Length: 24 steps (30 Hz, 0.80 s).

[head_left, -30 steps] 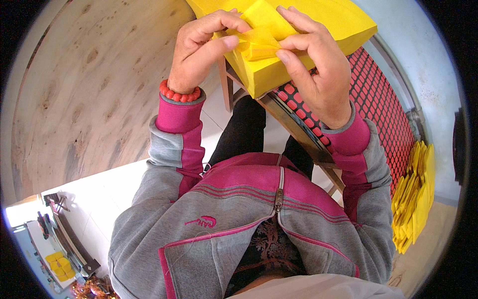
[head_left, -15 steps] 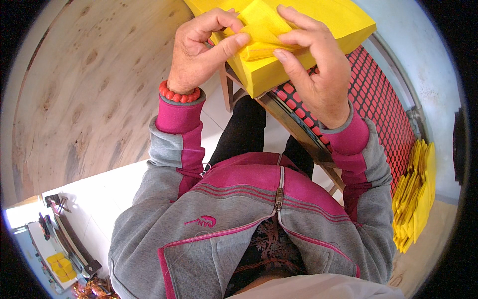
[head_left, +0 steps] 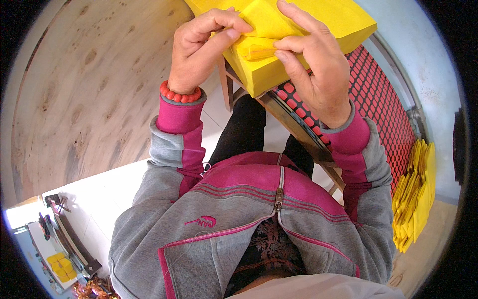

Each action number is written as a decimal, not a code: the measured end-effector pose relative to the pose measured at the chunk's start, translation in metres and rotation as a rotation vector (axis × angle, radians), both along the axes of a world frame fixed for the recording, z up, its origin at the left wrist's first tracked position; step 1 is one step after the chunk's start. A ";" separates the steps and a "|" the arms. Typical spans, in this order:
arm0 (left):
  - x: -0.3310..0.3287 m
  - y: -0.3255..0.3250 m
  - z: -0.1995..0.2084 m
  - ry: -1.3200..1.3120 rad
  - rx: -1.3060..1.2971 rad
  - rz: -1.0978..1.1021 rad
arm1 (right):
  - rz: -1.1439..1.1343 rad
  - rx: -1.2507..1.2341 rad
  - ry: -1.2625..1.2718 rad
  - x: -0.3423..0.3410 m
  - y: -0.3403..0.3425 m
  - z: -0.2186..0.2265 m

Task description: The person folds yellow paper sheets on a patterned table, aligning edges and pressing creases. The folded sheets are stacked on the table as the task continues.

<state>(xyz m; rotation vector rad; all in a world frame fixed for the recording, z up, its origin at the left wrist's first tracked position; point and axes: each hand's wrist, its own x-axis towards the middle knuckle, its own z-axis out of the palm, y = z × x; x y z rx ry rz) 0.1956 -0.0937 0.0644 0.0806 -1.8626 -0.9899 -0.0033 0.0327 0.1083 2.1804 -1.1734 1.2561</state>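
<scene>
Near the top of the head view, both my hands are at a folded piece of yellow cloth (head_left: 261, 27). My left hand (head_left: 199, 52), with a red bead bracelet at its wrist, pinches the cloth's left side between thumb and index finger. On the other side, my right hand (head_left: 318, 70) pinches a lower folded edge, where an orange-brown line shows. The right index finger is bent, and another finger reaches along the upper fold. Beneath lies a large yellow block-shaped thing (head_left: 271, 74), smooth like the cloth; what is inside is hidden.
A wooden-framed seat (head_left: 298, 127) with a red-and-black patterned cover (head_left: 378, 84) stands under the yellow block. Several folded yellow pieces (head_left: 416, 194) are stacked at its right end. A wooden board (head_left: 94, 94) fills the left side. Small yellow items (head_left: 61, 266) lie far lower left.
The upper fold of the yellow cloth has spread and lifted, baring more of the lower folded edge. My left thumb has shifted slightly up and left; my right fingers have moved slightly.
</scene>
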 end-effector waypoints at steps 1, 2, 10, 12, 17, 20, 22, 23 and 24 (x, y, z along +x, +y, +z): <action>0.001 -0.002 0.001 -0.005 -0.005 -0.021 | 0.001 0.011 -0.019 0.000 0.000 -0.001; 0.003 -0.005 0.003 -0.011 -0.010 -0.042 | 0.002 0.022 -0.038 0.001 0.001 -0.001; 0.004 -0.012 0.002 -0.017 -0.127 -0.074 | 0.003 0.072 -0.096 0.002 0.003 0.000; 0.004 -0.010 0.004 -0.029 -0.088 -0.060 | 0.005 0.072 -0.103 0.003 0.002 0.000; 0.001 -0.004 0.006 -0.067 -0.134 0.019 | 0.048 0.039 -0.152 0.003 0.001 -0.001; -0.001 -0.002 0.004 -0.042 -0.106 0.036 | 0.016 0.067 -0.169 0.002 0.004 0.000; -0.001 -0.002 0.002 -0.015 -0.006 0.025 | 0.019 0.047 -0.154 0.001 0.004 0.001; -0.001 -0.001 0.001 0.007 0.085 0.009 | 0.023 0.036 -0.145 0.001 0.004 0.002; -0.001 -0.001 0.000 0.029 0.176 -0.008 | 0.032 0.021 -0.133 0.001 0.003 0.002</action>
